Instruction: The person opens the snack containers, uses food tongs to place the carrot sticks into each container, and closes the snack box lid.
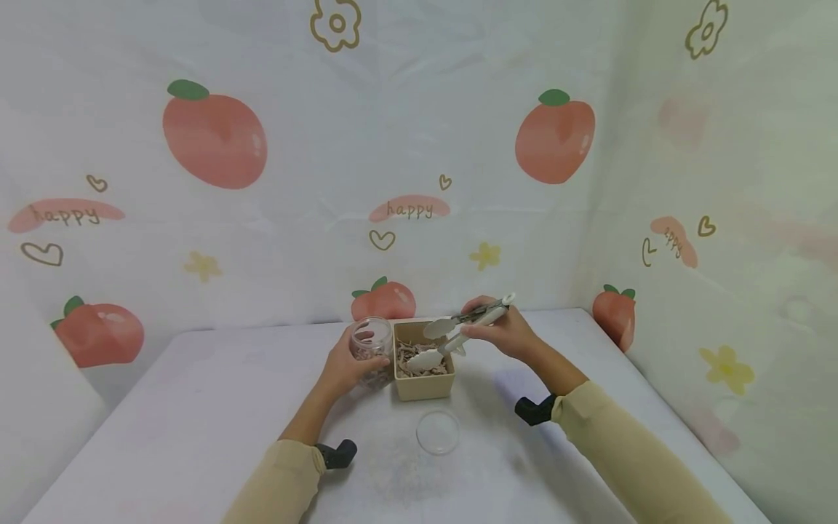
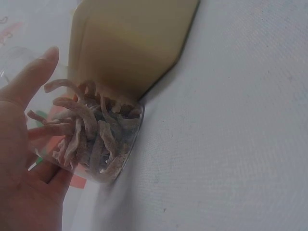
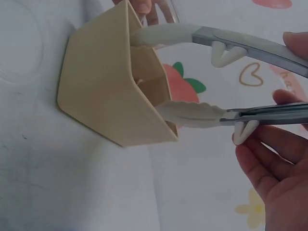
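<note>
My left hand [image 1: 345,364] grips a clear jar [image 1: 373,332], its fingers and thumb wrapped round the side. In the left wrist view, brownish, powdery dried strips [image 2: 79,120] fill the jar's lower part. Right beside the jar stands a beige square box [image 1: 424,388], with more of the same strips [image 1: 409,351] inside. My right hand [image 1: 507,331] holds a pair of tongs [image 1: 481,316] with pale, scalloped tips. Those tips are spread apart at the mouth of the box, and nothing shows between them.
A round clear lid [image 1: 437,432] lies on the white-covered table [image 1: 216,407] in front of the box. Close behind the table rises a white cloth backdrop [image 1: 294,255] printed with fruit, and another side of it stands at the right.
</note>
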Demonstrator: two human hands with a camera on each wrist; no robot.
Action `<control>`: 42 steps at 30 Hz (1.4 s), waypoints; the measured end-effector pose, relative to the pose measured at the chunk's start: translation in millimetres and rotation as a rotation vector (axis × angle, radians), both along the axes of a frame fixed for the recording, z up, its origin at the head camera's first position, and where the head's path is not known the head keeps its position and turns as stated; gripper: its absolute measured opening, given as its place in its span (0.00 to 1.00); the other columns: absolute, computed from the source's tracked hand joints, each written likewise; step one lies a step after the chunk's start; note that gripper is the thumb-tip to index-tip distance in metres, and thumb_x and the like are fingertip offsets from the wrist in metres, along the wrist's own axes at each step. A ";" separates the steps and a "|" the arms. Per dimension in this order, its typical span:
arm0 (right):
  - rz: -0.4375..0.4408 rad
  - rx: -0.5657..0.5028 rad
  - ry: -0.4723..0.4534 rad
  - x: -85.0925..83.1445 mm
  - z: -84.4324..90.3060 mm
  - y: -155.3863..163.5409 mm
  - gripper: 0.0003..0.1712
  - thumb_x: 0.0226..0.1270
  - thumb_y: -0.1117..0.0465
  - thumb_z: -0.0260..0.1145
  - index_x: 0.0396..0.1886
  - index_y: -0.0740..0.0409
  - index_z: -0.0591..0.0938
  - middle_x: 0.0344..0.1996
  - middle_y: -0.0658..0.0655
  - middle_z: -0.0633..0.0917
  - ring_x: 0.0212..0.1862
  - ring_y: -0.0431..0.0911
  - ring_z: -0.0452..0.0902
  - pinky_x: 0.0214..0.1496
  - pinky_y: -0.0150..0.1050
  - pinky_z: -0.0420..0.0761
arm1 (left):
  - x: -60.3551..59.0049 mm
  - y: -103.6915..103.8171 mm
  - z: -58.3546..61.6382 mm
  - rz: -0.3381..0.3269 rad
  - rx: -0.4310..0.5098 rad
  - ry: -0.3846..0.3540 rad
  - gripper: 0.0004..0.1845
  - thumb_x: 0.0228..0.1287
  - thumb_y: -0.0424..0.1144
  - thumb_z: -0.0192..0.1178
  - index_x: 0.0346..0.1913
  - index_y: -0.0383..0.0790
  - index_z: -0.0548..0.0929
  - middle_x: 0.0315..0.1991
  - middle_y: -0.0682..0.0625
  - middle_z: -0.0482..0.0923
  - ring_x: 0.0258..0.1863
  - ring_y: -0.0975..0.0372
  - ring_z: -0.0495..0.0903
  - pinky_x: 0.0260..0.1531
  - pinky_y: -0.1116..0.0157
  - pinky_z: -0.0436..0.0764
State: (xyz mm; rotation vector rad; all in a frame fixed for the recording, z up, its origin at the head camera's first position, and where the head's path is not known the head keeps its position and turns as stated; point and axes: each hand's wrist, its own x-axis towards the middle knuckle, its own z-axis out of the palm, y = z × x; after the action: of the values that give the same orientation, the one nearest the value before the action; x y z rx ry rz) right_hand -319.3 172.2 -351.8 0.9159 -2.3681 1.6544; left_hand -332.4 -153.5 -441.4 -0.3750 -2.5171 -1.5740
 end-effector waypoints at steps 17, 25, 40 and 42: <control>0.014 0.203 -0.077 -13.7 12.8 -3.1 0.20 0.56 0.65 0.71 0.48 0.67 0.79 0.38 0.57 0.83 0.41 0.47 0.74 0.45 0.42 0.74 | 1.3 -0.3 0.8 -0.007 0.006 -0.008 0.49 0.48 0.46 0.77 0.71 0.47 0.60 0.63 0.44 0.72 0.63 0.51 0.69 0.62 0.49 0.65; -0.013 0.246 -0.062 -9.2 5.6 -12.4 0.16 0.60 0.64 0.70 0.46 0.66 0.80 0.36 0.57 0.83 0.37 0.48 0.75 0.42 0.43 0.74 | 1.7 -0.2 1.0 -0.005 0.008 -0.009 0.48 0.48 0.46 0.77 0.71 0.48 0.61 0.63 0.44 0.72 0.63 0.51 0.69 0.62 0.50 0.65; -0.113 0.166 -0.036 10.9 3.6 -23.3 0.13 0.59 0.67 0.70 0.43 0.70 0.81 0.34 0.57 0.84 0.34 0.45 0.76 0.37 0.41 0.76 | 0.8 -0.1 0.0 -0.004 0.005 0.002 0.49 0.48 0.46 0.77 0.71 0.48 0.60 0.63 0.43 0.72 0.63 0.50 0.69 0.62 0.49 0.65; -0.103 0.151 -0.034 18.7 9.5 -25.1 0.13 0.60 0.69 0.70 0.42 0.72 0.81 0.35 0.60 0.84 0.33 0.45 0.76 0.37 0.40 0.76 | 0.9 -0.1 0.1 -0.004 0.004 -0.002 0.49 0.48 0.47 0.77 0.71 0.49 0.60 0.63 0.43 0.72 0.63 0.50 0.69 0.62 0.49 0.65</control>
State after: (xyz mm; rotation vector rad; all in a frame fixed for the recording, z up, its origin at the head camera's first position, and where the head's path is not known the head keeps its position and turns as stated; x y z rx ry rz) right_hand -300.7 147.1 -342.4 0.7781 -2.5459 1.4827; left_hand -331.5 -153.6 -441.4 -0.3785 -2.5152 -1.5817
